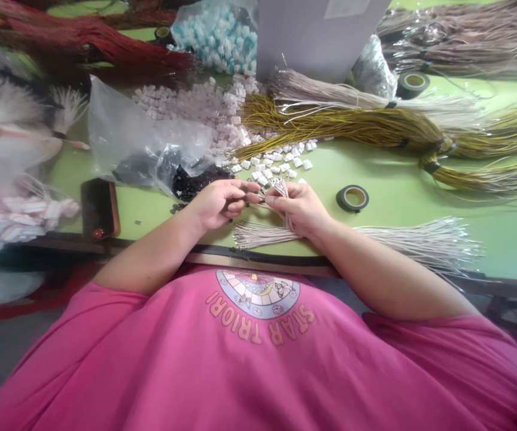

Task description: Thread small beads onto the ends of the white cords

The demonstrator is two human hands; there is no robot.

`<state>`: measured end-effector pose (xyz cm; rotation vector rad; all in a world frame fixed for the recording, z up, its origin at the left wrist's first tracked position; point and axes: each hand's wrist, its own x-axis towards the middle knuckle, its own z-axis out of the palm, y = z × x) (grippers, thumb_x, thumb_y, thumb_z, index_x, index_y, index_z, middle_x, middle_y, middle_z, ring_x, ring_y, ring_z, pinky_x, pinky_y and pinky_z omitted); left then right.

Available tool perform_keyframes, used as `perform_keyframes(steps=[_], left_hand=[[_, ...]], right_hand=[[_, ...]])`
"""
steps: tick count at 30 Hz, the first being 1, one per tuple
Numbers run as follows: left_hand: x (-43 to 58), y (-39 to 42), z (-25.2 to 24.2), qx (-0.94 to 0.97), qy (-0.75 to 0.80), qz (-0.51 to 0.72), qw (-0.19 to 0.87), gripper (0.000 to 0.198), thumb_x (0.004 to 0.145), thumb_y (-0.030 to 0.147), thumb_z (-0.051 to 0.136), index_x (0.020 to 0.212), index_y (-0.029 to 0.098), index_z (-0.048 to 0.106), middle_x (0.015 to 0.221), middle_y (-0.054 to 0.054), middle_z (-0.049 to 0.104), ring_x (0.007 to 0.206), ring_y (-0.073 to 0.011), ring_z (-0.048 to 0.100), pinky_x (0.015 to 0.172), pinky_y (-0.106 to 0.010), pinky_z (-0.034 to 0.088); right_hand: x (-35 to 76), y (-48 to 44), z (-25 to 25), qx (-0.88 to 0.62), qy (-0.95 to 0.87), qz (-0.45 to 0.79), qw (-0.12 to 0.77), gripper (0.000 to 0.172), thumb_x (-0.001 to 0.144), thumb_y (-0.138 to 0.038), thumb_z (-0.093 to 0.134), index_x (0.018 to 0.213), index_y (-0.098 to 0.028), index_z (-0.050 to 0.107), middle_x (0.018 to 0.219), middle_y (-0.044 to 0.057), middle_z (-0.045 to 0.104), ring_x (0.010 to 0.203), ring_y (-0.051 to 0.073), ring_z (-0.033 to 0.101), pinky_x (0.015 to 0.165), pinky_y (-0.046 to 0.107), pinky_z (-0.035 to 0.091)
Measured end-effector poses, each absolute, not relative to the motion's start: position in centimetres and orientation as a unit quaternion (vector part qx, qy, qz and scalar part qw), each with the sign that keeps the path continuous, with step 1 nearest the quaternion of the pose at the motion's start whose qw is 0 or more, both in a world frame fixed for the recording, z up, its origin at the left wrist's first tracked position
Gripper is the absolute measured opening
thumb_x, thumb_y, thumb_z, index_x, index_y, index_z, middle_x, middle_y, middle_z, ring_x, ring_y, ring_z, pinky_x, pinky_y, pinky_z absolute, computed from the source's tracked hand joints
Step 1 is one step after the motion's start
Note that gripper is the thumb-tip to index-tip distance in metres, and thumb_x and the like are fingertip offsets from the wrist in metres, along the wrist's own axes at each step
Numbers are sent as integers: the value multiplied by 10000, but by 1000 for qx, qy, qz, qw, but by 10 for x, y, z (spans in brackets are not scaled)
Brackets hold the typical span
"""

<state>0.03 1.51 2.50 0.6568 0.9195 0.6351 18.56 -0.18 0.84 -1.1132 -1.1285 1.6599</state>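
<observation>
My right hand (301, 208) is closed on a small bunch of white wires (280, 187), whose tips fan out above the thumb. Facing it, my left hand (222, 202) has its thumb and fingers pinched together close to the wire tips; whatever sits between them is too small to make out. Under and beside my right hand lies a bundle of white wires (411, 236) along the table's near edge. Small white connector housings (280, 161) are scattered just beyond my hands. A heap of small black pieces (200, 179) lies by my left hand, partly under a clear plastic bag (137, 131).
A roll of black tape (352, 198) lies right of my hands, and a second roll (413, 84) farther back. Yellow-and-black wire bundles (375, 129) cross the green table. A phone (99, 208) lies left. A grey box (316, 39) stands at the back beside a bag of blue-white pieces (216, 36).
</observation>
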Motion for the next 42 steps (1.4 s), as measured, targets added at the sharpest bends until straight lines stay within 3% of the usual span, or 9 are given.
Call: perform_keyframes(steps=[5,11,14,16,19,24,30,42], left_hand=[[-1,14,24,320,422,307,791,218,795,157,492,933,71,637,733,-60,632,388,-3,358,361,-140,217],[1,14,17,359,443,325,754,205,698,111,632,895,121,687,640,-7,599,396,3,327,375,-151,212],[4,12,13,453,482,360,658,228,661,146,694,889,153,704,617,4,612,452,-33,435,432,-174,334],[6,10,10,536,497,374,571,226,637,181,729,861,158,714,716,-16,666,600,-80,556,573,-213,447],[6,8,8,604,501,367,500,229,657,239,726,869,154,721,817,-42,699,721,-115,604,700,-256,480],[5,8,5,559,500,362,554,305,711,260,678,999,162,696,791,-46,704,569,-89,565,565,-243,462],[7,9,9,619,515,356,474,245,638,234,733,869,154,720,828,-45,711,739,-140,630,740,-288,501],[10,7,7,630,531,332,459,253,625,275,746,849,160,718,827,-45,718,748,-147,639,740,-287,503]], right_hand=[[186,-1,11,-447,-469,648,400,144,608,-257,714,661,-141,647,550,-36,539,559,80,485,574,256,384],[185,0,9,-487,-445,634,403,155,570,-235,715,643,-127,633,525,-36,541,491,63,441,518,246,356],[185,0,11,-509,-441,622,399,163,546,-228,719,629,-122,626,499,-35,535,467,63,433,495,245,353],[185,0,12,-516,-442,616,398,159,537,-216,717,624,-123,621,498,-34,537,463,64,436,491,244,359],[185,0,11,-523,-444,607,401,153,540,-208,708,629,-123,618,512,-28,547,469,67,446,490,245,364],[185,1,11,-529,-446,597,407,138,548,-199,697,626,-118,617,501,-35,533,459,60,429,485,240,355],[184,0,11,-540,-432,595,410,139,535,-190,694,615,-126,600,486,-45,527,448,60,424,469,234,339],[184,-1,8,-540,-446,577,419,99,552,-156,673,613,-135,597,494,-50,532,454,57,428,467,227,328]])
